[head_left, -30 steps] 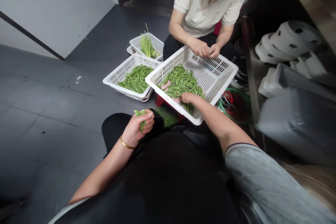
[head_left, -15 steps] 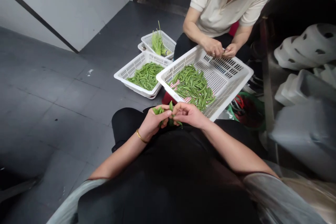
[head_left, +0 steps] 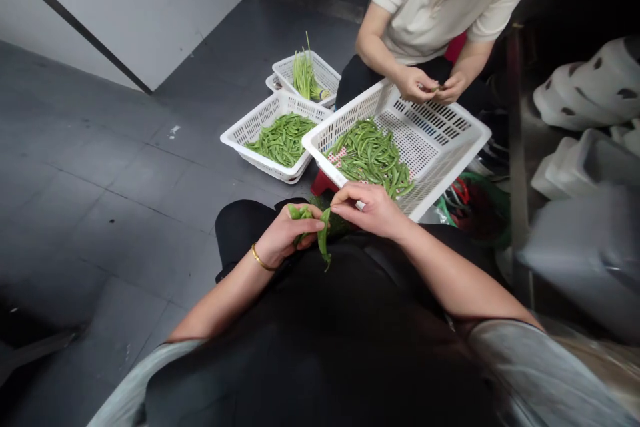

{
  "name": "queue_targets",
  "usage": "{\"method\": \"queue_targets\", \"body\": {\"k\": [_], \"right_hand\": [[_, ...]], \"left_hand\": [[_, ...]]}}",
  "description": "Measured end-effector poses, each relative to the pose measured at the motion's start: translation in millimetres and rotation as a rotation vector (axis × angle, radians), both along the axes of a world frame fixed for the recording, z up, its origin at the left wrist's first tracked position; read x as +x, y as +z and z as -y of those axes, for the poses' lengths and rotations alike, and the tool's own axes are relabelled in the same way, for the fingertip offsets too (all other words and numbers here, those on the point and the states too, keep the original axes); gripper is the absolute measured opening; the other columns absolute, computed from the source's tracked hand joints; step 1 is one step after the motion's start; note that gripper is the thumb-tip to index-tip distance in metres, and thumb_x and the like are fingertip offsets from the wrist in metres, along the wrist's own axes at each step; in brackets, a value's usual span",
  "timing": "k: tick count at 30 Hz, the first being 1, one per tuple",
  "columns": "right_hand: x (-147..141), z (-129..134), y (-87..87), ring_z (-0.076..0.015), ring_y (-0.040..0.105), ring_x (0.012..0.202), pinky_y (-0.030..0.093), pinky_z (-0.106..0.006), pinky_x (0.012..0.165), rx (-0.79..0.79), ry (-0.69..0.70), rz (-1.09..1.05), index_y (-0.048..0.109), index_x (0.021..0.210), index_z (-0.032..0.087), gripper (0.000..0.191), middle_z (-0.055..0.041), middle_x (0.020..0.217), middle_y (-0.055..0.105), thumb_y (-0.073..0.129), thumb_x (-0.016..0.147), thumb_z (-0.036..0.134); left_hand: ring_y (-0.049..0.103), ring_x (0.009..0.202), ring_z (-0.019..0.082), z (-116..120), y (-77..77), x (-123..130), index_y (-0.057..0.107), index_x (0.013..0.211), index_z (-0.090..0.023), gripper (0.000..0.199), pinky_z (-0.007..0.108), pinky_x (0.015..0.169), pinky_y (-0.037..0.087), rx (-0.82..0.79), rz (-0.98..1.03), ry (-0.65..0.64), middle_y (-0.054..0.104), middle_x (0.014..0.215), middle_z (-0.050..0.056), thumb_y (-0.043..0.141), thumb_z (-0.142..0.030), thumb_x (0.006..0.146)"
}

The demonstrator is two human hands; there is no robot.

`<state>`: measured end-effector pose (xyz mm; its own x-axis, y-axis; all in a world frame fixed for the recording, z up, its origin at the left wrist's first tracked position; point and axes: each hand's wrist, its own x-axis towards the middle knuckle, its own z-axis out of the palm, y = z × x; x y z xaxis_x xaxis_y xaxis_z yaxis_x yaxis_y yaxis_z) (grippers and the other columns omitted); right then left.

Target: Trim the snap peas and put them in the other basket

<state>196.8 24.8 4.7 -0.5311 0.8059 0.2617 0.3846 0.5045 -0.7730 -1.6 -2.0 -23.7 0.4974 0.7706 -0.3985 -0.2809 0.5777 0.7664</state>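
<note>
Head view, clock directions taken from the middle of the frame: a pale wall (head_left: 130, 7) stands at 10 o'clock over grey floor (head_left: 120, 207). At 11 o'clock a white basket (head_left: 267, 163) holds a heap of green pods (head_left: 283, 140). The left hand (head_left: 290, 233), at 7 o'clock with a gold bracelet (head_left: 260, 259) on its wrist, has its fingers curled round several pods (head_left: 300, 215); 1 pod (head_left: 324, 240) hangs tip down at 6 o'clock, by its thumb. At 12 o'clock a smaller basket (head_left: 324, 73) bears green stalks (head_left: 303, 77). The right hand (head_left: 371, 210), at 4 o'clock, has thumb and forefinger narrowed to a pinch right by the hanging pod's upper end; I cannot tell whether anything is between them. At 2 o'clock a large basket (head_left: 420, 147) holds more pods (head_left: 373, 153) on its left side. A co-worker (head_left: 450, 7) at 1 o'clock has 2 hands (head_left: 419, 85) together above its far rim, fingers on something too small to tell. A grey bin (head_left: 585, 253) stands at 3 o'clock.
</note>
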Motion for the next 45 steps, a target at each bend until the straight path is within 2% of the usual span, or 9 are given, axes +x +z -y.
{"method": "queue_targets", "body": {"k": [4, 11, 17, 22, 25, 32, 37, 40, 45], "right_hand": [[-4, 1, -5.3, -0.0078, 0.053, 0.056, 0.042, -0.019, 0.054, -0.019, 0.009, 0.047, 0.061, 0.079, 0.017, 0.006, 0.0018, 0.067, 0.061, 0.061, 0.083, 0.021], [-18, 15, -19.9, -0.0162, 0.06, 0.072, 0.046, -0.027, 0.067, 0.486, -0.235, 0.254, 0.059, 0.081, 0.016, 0.014, -0.0069, 0.076, 0.065, 0.048, 0.09, 0.018], [38, 15, 3.2, -0.014, 0.059, 0.062, 0.046, -0.026, 0.06, 0.26, -0.422, 0.173, 0.059, 0.079, 0.019, 0.01, -0.0015, 0.069, 0.063, 0.056, 0.087, 0.024], [23, 15, 2.8, -0.016, 0.062, 0.078, 0.047, -0.027, 0.066, 0.065, -0.135, 0.315, 0.054, 0.116, 0.02, 0.034, -0.0073, 0.1, 0.064, 0.058, 0.086, 0.035], [-3, 11, -8.6, -0.0151, 0.06, 0.072, 0.042, -0.025, 0.064, 0.093, 0.057, 0.44, 0.06, 0.095, 0.018, 0.019, -0.0054, 0.085, 0.065, 0.046, 0.093, 0.031], [-13, 15, -36.7, -0.0139, 0.057, 0.066, 0.034, -0.025, 0.059, 0.211, -0.048, 0.549, 0.056, 0.078, 0.015, 0.031, -0.005, 0.071, 0.062, 0.037, 0.097, 0.029], [-18, 30, -30.0, -0.0148, 0.055, 0.063, 0.03, -0.027, 0.054, 0.381, 0.248, 0.606, 0.056, 0.082, 0.015, 0.026, -0.0049, 0.072, 0.061, 0.037, 0.097, 0.025], [-22, 28, -25.9, -0.0148, 0.056, 0.063, 0.034, -0.027, 0.056, 0.414, 0.113, 0.483, 0.056, 0.078, 0.015, 0.032, -0.0052, 0.069, 0.06, 0.034, 0.098, 0.027], [-11, 30, -29.8, -0.0142, 0.061, 0.071, 0.041, -0.025, 0.064, 0.256, -0.145, 0.282, 0.06, 0.083, 0.015, 0.033, -0.0069, 0.077, 0.065, 0.033, 0.098, 0.028]], "left_hand": [[0.037, 0.031, 0.005, 1, -4.6, 2, 0.063, 0.073, -0.01, 0.021, 0.017, 0.03, 0.024, 0.008, 0.02, -0.014, 0.053, 0.046, -0.002, 0.075, -0.023, 0.062], [0.031, 0.032, 0.003, 0, -13.7, 14, 0.053, 0.067, -0.015, 0.023, 0.015, 0.031, 0.021, -0.106, 0.135, 0.228, 0.04, 0.04, -0.008, 0.072, -0.028, 0.066], [0.037, 0.035, 0.004, -11, -14.2, -8, 0.051, 0.068, -0.016, 0.024, 0.015, 0.033, 0.025, 0.077, 0.022, 0.557, 0.047, 0.046, -0.007, 0.074, -0.022, 0.064], [0.04, 0.034, 0.006, -4, -5.2, -7, 0.058, 0.077, -0.016, 0.02, 0.016, 0.034, 0.029, 0.252, -0.158, 0.473, 0.048, 0.044, -0.007, 0.074, -0.024, 0.068], [0.04, 0.035, 0.005, 1, -5.6, -1, 0.06, 0.078, -0.015, 0.019, 0.017, 0.035, 0.029, 0.294, -0.212, 0.427, 0.051, 0.045, -0.005, 0.073, -0.025, 0.07], [0.051, 0.05, 0.008, 6, 3.9, -28, 0.066, 0.091, -0.016, 0.022, 0.022, 0.044, 0.041, 0.562, -0.68, 0.498, 0.067, 0.082, 0.005, 0.069, -0.03, 0.073], [0.06, 0.072, 0.015, 3, 31.8, -35, 0.066, 0.07, -0.018, 0.004, 0.025, 0.064, 0.047, 1.089, -0.842, -0.204, 0.064, 0.079, 0.005, 0.068, -0.02, 0.072], [0.051, 0.054, 0.011, 2, 29.5, -14, 0.061, 0.061, -0.018, 0.015, 0.021, 0.051, 0.041, 0.945, -0.71, -0.33, 0.056, 0.06, 0.001, 0.068, -0.023, 0.072], [0.041, 0.038, 0.006, -10, 2.3, 0, 0.06, 0.073, -0.016, 0.018, 0.017, 0.036, 0.03, 0.27, -0.331, 0.343, 0.055, 0.054, -0.003, 0.071, -0.029, 0.07]]}}
